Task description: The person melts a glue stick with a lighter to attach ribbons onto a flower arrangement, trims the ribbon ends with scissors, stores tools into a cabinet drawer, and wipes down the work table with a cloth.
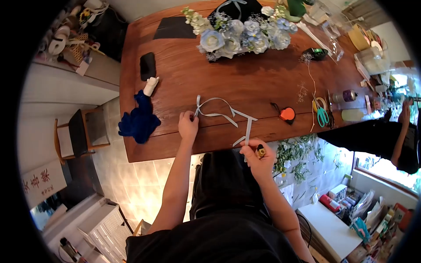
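A pale blue-grey ribbon (218, 115) lies in loops on the wooden table (245, 83) near its front edge. My left hand (187, 125) pinches one end of the ribbon against the table. My right hand (258, 158), at the table's edge, grips the ribbon's other end together with a small gold-and-black object (261, 151), possibly a lighter. The ribbon runs between the two hands.
A blue-and-white flower arrangement (241, 35) stands at the table's far side. Scissors (322, 115), an orange item (287, 114), bottles (346, 95), a blue cloth (139, 119) and a black pad (148, 65) lie around. Another person's arm (401, 131) is at right. A chair (79, 133) stands left.
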The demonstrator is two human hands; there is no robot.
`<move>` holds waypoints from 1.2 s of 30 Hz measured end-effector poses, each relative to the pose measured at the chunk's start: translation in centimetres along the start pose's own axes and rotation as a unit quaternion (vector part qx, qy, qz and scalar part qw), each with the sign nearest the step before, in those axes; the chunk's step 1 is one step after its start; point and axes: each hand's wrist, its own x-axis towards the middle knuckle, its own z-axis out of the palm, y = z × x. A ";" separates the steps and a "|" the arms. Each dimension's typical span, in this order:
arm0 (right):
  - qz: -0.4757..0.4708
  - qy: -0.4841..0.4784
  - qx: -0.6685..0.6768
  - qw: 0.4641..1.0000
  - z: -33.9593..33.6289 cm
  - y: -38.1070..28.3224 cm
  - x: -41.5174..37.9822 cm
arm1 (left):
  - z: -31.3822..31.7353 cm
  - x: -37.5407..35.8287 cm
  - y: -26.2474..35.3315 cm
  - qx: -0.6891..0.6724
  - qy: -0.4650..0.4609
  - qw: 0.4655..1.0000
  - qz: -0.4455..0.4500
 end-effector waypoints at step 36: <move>-0.120 -0.129 0.047 0.983 -4.3 -10.2 3.3 | -17.8 -10.7 24.1 -0.482 -0.286 0.826 0.052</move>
